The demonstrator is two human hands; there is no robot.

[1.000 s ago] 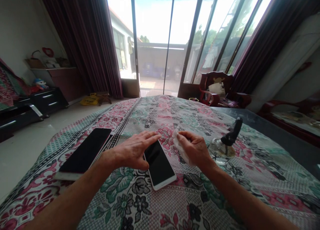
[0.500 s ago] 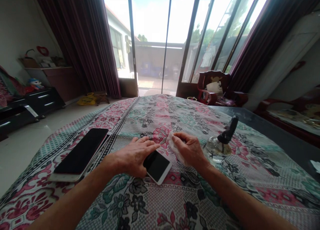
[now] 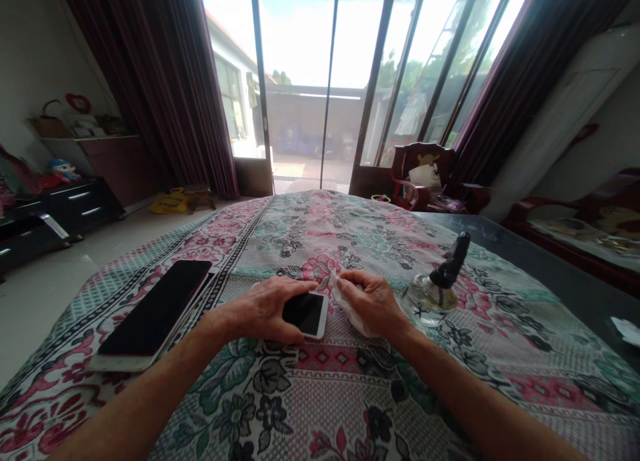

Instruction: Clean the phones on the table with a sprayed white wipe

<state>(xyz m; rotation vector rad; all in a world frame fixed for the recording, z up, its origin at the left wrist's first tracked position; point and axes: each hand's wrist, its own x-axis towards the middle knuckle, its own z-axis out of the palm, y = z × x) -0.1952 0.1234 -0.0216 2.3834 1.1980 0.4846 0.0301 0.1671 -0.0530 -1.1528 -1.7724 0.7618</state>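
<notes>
A white smartphone (image 3: 306, 314) with a dark screen lies face up on the patterned tablecloth. My left hand (image 3: 265, 309) grips it from the left, thumb along the near edge and fingers along the far edge, covering its left end. To the right, my right hand (image 3: 373, 302) is closed around a crumpled white tissue (image 3: 345, 297), held just off the phone's right end. Beyond that hand, a clear spray bottle (image 3: 430, 297) with a black nozzle stands on the cloth.
Left of my left arm lies a stack of larger devices (image 3: 157, 307), a black-screened one on top. The floral tablecloth (image 3: 320, 407) covers the table. A dark surface (image 3: 500, 247) adjoins on the right. Farther off are a wooden chair (image 3: 423, 174) and glass doors (image 3: 320, 114).
The phone has turned from a slant to nearly straight across, and my left hand now holds it by its edges. My right hand keeps the tissue beside it.
</notes>
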